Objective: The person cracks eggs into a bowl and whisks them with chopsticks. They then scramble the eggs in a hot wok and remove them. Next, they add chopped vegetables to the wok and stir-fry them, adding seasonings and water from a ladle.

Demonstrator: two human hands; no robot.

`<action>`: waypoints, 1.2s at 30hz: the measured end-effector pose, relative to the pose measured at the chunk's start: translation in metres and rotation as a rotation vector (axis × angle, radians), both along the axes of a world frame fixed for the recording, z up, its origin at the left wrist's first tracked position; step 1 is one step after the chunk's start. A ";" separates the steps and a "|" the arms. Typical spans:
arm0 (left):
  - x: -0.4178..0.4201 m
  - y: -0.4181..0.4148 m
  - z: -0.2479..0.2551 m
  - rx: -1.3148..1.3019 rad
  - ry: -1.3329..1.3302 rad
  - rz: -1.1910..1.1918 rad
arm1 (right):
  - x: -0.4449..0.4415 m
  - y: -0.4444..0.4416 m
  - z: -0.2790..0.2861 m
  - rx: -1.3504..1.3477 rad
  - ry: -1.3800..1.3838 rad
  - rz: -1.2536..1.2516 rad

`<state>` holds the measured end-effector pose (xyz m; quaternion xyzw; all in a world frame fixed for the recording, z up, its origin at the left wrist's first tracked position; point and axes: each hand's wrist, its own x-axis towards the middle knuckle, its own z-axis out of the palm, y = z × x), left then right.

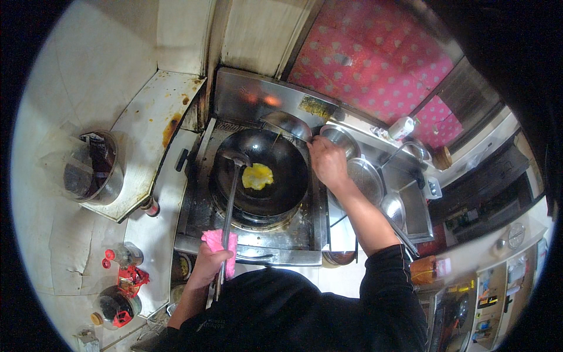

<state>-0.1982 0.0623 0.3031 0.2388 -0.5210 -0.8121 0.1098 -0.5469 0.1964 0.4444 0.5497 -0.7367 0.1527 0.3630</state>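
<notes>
My left hand (210, 260) grips the long metal handle of a wok ladle (232, 198), with a folded pink cloth (214, 238) in the same hand. The ladle's head rests inside a dark wok (288, 189) on the stove. A yellow and white patch of egg (257, 176) lies on the wok's bottom, just right of the ladle. My right hand (329, 162) holds a metal bowl (286, 124) by its edge. That bowl is tilted over the wok's far rim. Its inside is mostly hidden from me.
A metal bowl (341, 137) and a round lidded pan (363, 178) stand right of the stove, near a steel sink (411, 207). A white bottle (401, 128) is on the ledge behind. Left are a metal pot (112, 176), a glass bottle (129, 255) and a dark jar (115, 303).
</notes>
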 end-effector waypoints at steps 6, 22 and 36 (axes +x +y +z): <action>-0.001 0.001 -0.005 -0.032 0.044 0.001 | 0.000 0.001 -0.001 0.005 0.000 -0.004; -0.001 0.005 -0.005 -0.002 0.008 -0.003 | 0.000 0.011 0.001 0.011 0.038 -0.021; -0.002 0.007 -0.005 -0.010 -0.026 -0.005 | -0.003 0.019 0.000 -0.006 0.038 -0.001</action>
